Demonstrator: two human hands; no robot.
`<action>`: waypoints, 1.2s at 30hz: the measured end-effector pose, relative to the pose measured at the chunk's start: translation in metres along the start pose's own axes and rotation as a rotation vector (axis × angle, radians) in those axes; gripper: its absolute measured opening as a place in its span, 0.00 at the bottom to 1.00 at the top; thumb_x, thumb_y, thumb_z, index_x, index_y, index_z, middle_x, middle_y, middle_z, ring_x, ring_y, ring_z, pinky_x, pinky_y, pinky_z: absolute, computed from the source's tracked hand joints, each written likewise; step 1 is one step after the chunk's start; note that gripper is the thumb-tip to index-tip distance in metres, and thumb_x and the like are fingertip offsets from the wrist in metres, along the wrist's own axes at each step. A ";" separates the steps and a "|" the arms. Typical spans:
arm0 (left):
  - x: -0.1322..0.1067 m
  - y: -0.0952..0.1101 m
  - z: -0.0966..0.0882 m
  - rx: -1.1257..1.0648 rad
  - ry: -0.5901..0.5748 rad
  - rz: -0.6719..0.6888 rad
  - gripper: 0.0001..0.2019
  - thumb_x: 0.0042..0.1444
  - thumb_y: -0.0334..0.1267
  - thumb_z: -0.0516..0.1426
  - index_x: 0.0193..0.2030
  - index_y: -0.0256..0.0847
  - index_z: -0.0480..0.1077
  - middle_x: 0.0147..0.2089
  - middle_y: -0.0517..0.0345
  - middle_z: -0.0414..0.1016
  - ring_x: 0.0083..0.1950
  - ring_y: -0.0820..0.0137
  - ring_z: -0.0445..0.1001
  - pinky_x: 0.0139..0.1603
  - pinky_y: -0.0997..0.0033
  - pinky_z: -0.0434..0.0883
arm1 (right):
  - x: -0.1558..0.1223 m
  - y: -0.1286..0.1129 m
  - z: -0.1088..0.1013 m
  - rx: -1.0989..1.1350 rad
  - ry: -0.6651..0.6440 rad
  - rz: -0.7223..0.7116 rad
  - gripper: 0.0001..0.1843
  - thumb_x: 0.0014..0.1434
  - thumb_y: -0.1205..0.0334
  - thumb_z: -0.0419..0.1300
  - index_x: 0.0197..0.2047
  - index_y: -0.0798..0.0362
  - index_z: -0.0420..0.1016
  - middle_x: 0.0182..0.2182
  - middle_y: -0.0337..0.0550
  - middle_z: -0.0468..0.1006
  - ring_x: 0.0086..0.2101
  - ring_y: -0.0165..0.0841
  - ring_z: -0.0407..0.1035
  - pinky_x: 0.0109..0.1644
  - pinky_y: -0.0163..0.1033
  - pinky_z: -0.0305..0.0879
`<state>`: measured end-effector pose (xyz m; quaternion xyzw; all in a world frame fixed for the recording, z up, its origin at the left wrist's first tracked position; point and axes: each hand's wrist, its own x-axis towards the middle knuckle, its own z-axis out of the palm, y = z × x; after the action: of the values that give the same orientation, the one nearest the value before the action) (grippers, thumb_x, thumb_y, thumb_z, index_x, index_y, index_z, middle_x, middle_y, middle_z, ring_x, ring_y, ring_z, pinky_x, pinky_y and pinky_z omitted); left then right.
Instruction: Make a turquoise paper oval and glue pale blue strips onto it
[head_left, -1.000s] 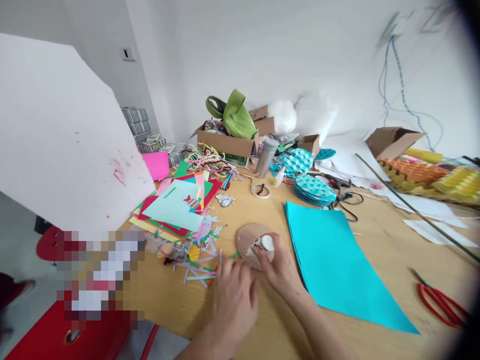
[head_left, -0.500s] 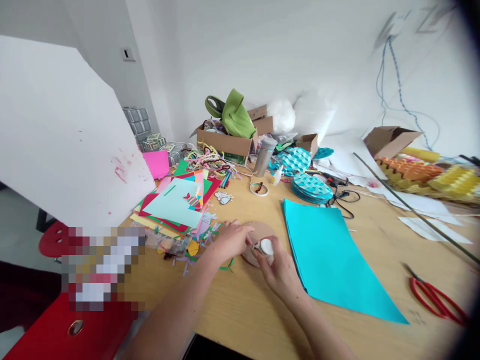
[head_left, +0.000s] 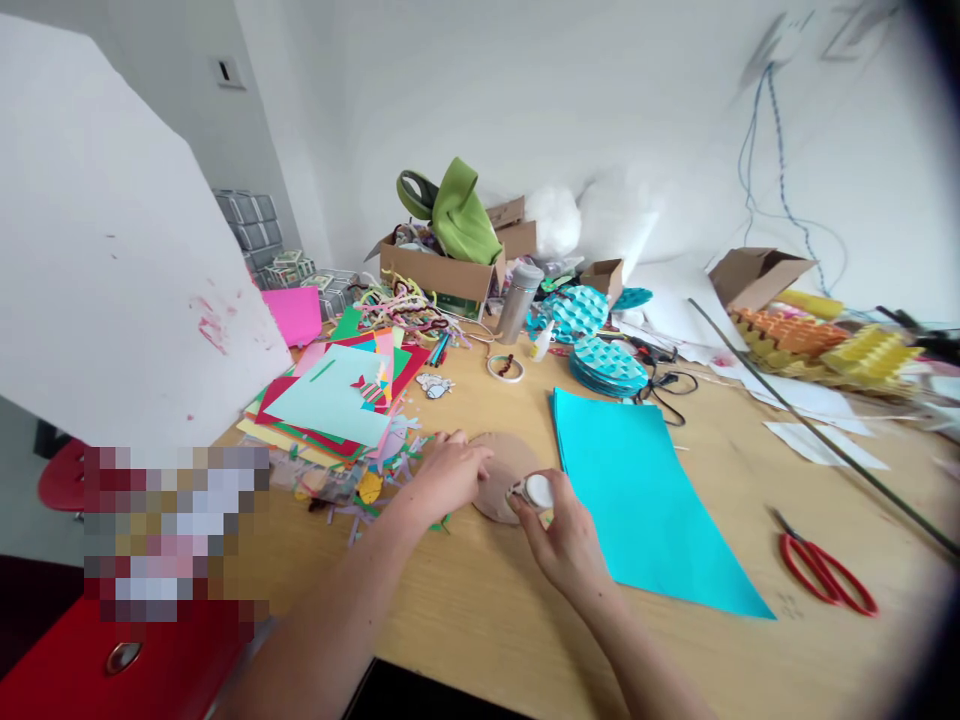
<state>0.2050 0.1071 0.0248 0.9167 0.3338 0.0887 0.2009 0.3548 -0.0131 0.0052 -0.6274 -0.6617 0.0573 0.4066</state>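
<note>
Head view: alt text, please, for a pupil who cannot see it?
The right hand holds a small white-ended container over a round brown disc on a table; the left hand is at the disc's left edge. Turquoise sheets and scissors lie to the right, coloured papers left.

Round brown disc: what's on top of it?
The left hand and a white-topped container in the right hand overlap the disc; brown surface shows between them. What they cover cannot be seen.
</note>
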 end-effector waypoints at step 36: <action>-0.006 0.019 0.014 0.245 0.066 0.074 0.08 0.55 0.30 0.58 0.43 0.39 0.70 0.39 0.49 0.75 0.50 0.57 0.68 0.49 0.60 0.62 | -0.007 0.022 -0.022 -0.064 0.071 0.151 0.10 0.64 0.52 0.54 0.40 0.49 0.60 0.27 0.39 0.73 0.24 0.33 0.67 0.27 0.36 0.61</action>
<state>0.2158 0.0852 0.0200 0.9426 0.3146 0.0849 0.0731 0.3850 -0.0242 0.0036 -0.6897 -0.5992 0.0440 0.4041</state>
